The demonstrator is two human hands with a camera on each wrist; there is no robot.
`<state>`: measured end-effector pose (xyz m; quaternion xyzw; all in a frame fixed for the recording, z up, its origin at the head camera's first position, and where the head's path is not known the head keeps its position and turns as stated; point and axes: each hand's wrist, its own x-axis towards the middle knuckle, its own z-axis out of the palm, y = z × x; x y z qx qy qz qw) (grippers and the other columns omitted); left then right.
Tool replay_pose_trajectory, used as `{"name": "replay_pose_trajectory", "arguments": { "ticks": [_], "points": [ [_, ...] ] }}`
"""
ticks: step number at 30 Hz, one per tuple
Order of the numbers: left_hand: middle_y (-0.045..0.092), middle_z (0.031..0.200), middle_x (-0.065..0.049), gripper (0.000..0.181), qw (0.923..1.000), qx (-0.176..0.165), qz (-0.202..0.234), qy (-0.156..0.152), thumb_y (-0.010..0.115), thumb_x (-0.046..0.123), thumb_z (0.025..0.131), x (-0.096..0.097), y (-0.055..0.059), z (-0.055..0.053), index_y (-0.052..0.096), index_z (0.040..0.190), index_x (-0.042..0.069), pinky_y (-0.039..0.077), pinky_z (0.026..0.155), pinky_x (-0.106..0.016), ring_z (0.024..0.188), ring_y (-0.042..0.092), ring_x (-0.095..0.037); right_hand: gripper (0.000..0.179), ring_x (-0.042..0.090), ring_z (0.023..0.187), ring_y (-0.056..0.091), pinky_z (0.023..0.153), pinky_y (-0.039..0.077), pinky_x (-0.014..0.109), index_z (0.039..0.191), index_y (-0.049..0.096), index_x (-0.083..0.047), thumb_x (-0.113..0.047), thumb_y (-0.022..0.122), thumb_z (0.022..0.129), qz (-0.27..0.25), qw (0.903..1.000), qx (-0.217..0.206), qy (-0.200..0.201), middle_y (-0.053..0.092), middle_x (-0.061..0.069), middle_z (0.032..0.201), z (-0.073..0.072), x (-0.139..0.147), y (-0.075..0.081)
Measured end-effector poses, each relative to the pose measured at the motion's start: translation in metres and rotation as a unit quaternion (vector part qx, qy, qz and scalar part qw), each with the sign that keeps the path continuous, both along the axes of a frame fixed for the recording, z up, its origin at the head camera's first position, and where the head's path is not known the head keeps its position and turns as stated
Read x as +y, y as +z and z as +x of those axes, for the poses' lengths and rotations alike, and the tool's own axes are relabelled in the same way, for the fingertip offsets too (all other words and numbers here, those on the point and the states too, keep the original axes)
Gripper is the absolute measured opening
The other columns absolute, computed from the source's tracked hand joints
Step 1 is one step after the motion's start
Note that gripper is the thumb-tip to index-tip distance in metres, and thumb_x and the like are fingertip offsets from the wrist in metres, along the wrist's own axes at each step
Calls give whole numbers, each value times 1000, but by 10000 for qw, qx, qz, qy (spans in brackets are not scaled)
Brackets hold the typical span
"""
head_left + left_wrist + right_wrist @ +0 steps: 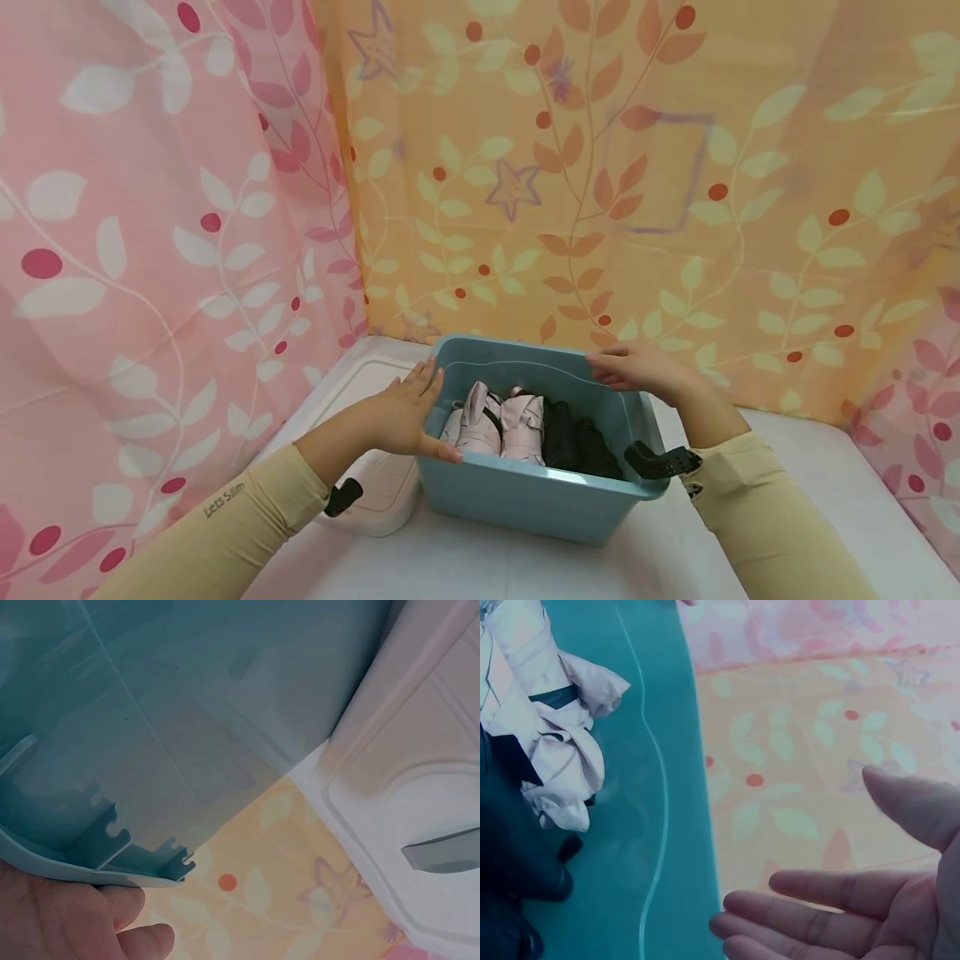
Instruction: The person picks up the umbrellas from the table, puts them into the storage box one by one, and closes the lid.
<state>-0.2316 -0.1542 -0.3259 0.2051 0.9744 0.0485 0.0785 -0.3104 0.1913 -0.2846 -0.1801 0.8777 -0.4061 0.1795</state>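
A blue plastic bin (525, 504) stands on the white surface, its top uncovered. Inside it, pale pink rolled bundles (480, 425) with straps, which look like folded umbrellas, lie beside dark ones (573, 437). My left hand (401, 417) rests at the bin's left rim, fingers spread, the thumb reaching the front rim. In the left wrist view its fingers (124, 919) show against the outside of the rim. My right hand (637, 372) is at the far right rim, its palm bare. In the right wrist view its fingers (817, 919) are nearly straight, fingertips by the bin's edge.
A white lid-like piece (375, 492) lies left of the bin, close to its side; a grey handle (446, 851) shows on it in the left wrist view. Patterned curtains, pink (150, 250) at left and orange (637, 167) behind, bound the white surface (465, 567).
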Motion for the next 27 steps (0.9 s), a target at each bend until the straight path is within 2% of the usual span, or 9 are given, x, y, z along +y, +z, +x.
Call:
{"name": "replay_pose_trajectory", "arguments": {
  "ticks": [3, 6, 9, 13, 15, 19, 24, 27],
  "points": [
    [-6, 152, -17, 127, 10000, 5, 1, 12, 46, 85, 60, 0, -1, 0, 5, 146, 1, 14, 107, -54, 139, -6, -30, 62, 37, 115, 50, 95, 40, 44, 130, 45, 6, -43, 50, 92, 79, 9992, 352, 147, 51, 26, 125, 7, 7, 6],
    [-7, 152, -16, 127, 10000, 15, -30, 26, 44, 87, 60, 0, -3, -2, 4, 146, 2, 13, 107, -53, 139, -7, -29, 59, 36, 113, 52, 92, 42, 49, 128, 49, 2, -45, 50, 91, 408, 9951, 893, 92, 53, 22, 124, 18, 14, 12],
    [-8, 152, -15, 128, 10000, 5, -78, 53, 42, 88, 59, -1, -4, -2, 3, 146, 3, 13, 108, -52, 138, -8, -28, 58, 35, 111, 52, 88, 43, 51, 127, 51, -2, -47, 51, 90, 830, 9845, 1544, -13, 55, 18, 122, 27, 21, 15],
    [-7, 152, -16, 127, 10000, 6, -40, 34, 44, 87, 60, -1, -3, -1, 4, 146, 2, 13, 107, -53, 138, -8, -29, 61, 41, 120, 42, 92, 36, 57, 132, 46, 0, -44, 52, 90, 1236, 9683, 2172, 25, 47, 22, 131, 38, 30, 13],
    [-7, 152, -17, 127, 10000, 14, -9, 19, 45, 86, 60, -1, -3, -1, 4, 146, 2, 13, 107, -54, 138, -8, -30, 67, 45, 127, 31, 96, 28, 61, 137, 38, 1, -44, 52, 90, 1413, 9637, 2264, 17, 37, 25, 138, 42, 36, 9],
    [-7, 152, -16, 127, 10000, 28, -36, 27, 44, 86, 60, 0, -3, -1, 4, 146, 2, 12, 107, -54, 138, -8, -29, 78, 47, 132, 15, 96, 17, 67, 144, 24, -1, -49, 52, 89, 1587, 9605, 2286, -18, 20, 25, 146, 49, 46, -4],
    [-7, 152, -16, 128, 9999, 59, -113, 57, 42, 88, 59, -1, -4, -1, 3, 146, 2, 13, 108, -53, 139, -8, -28, 90, 46, 135, -2, 95, 10, 71, 147, 7, -6, -49, 57, 85, 1526, 9580, 2429, -52, 4, 22, 151, 57, 53, -20],
    [-6, 152, -16, 128, 9999, 89, -106, 31, 42, 88, 59, -2, -4, -2, 4, 146, 2, 13, 107, -53, 139, -7, -29, 97, 42, 134, -15, 95, 2, 71, 147, 0, -5, -48, 60, 84, 1484, 9578, 2460, 12, -6, 22, 151, 64, 55, -27]
  ]
}}
